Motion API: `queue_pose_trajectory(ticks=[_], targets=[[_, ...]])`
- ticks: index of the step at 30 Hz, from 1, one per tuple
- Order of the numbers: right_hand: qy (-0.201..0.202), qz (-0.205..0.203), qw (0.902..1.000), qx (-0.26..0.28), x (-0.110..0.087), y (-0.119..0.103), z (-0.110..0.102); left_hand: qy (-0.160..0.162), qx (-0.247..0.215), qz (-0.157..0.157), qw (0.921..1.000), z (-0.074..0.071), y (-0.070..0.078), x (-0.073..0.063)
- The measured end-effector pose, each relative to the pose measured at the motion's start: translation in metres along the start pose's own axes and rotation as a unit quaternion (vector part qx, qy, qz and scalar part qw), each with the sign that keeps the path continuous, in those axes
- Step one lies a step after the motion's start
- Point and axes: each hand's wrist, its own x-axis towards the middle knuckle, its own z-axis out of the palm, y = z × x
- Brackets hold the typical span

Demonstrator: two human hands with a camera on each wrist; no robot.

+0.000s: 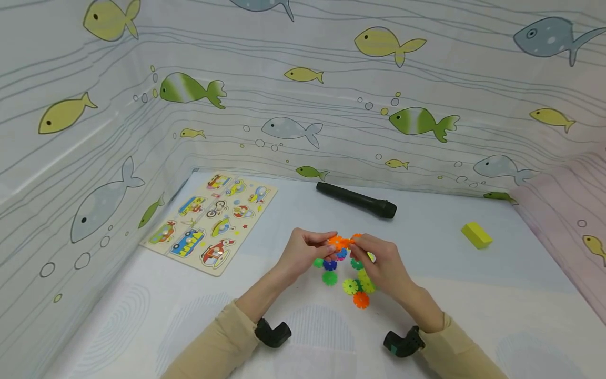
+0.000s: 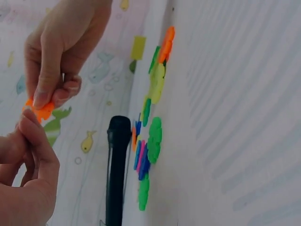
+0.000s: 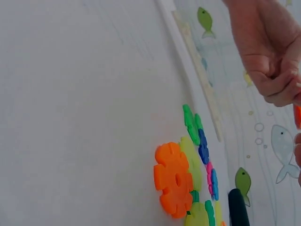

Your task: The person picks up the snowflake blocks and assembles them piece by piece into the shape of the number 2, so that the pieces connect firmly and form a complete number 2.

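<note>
Above the table my left hand (image 1: 299,251) pinches an orange notched flower disc (image 1: 337,242) between thumb and fingers. My right hand (image 1: 384,263) meets it from the other side, its thumb and fingertips pinching orange plastic at the disc's edge. Whether this is one disc or two joined is partly hidden by the fingers. In the left wrist view, the orange plastic (image 2: 43,112) shows between both hands' fingertips. Below the hands lie several flower discs, including a green disc (image 1: 330,278), a dark blue disc (image 1: 330,265), a yellow disc (image 1: 350,287) and another orange disc (image 1: 361,300).
A wooden vehicle puzzle board (image 1: 246,231) lies at the left. Behind the hands is a black microphone (image 1: 355,199), and a yellow block (image 1: 476,235) sits at the right. Fish-patterned curtain (image 1: 341,105) walls the table's back and sides.
</note>
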Motion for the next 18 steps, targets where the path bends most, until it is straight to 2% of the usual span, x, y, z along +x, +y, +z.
queue_pose_trajectory(ticks=[6,9,12,14,16,18], targets=[[0.016,-0.045,0.9988,0.009,-0.0003,0.0016,0.0040,0.011,-0.003,-0.009,0.9999,0.0006,-0.0036,0.0009],[0.018,-0.037,0.9991,0.010,-0.0011,0.0010,0.0076,0.018,0.001,-0.014,0.9997,0.0001,-0.0055,0.0017],[0.004,-0.001,0.9999,0.015,-0.0017,0.0007,0.0078,0.017,0.020,-0.019,0.9995,-0.0022,-0.0032,0.0021],[-0.004,0.042,0.9987,0.028,-0.0016,-0.0001,0.0061,0.009,0.033,-0.018,0.9993,-0.0039,-0.0013,0.0027],[-0.008,0.095,0.9941,0.050,-0.0017,-0.0009,0.0040,0.005,0.042,-0.016,0.9990,-0.0047,0.0005,0.0032],[-0.009,0.150,0.9853,0.081,-0.0016,-0.0017,0.0017,0.003,0.053,-0.014,0.9985,-0.0051,-0.0001,0.0037]])
